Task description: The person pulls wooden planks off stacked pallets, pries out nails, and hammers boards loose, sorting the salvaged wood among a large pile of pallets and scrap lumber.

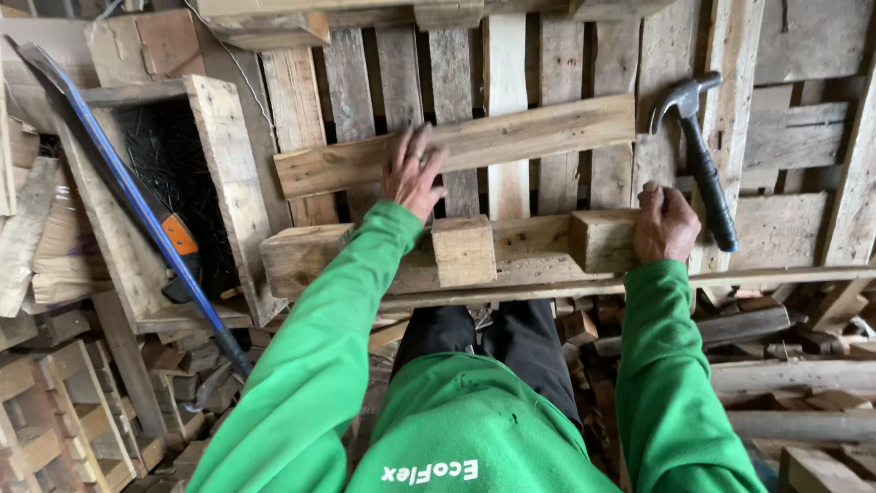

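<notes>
Head view, looking down: both arms in green sleeves reach fwd over a pallet [511,256] of pale wood. Left hand [412,173] lies palm-down w/ fingers spread apart, flat on a loose plank [511,137] that sits crosswise over the pallet slats; wrist bent slightly, elbow low near the body. Right hand [664,224] is closed, fingers clamped round the black grip of a claw hammer [698,151], whose steel head points up and left, above the plank's right end; the fist rests just beside a square wood block [602,239] at the pallet's near edge. A 2nd block [464,249] stands between the arms. Left of the pallet a blue pry bar [137,205] w/ an orange band leans diagonally across scrap boards. White lettering shows on the green top, bottom centre. Offcuts litter the floor [785,365] at right.
</notes>
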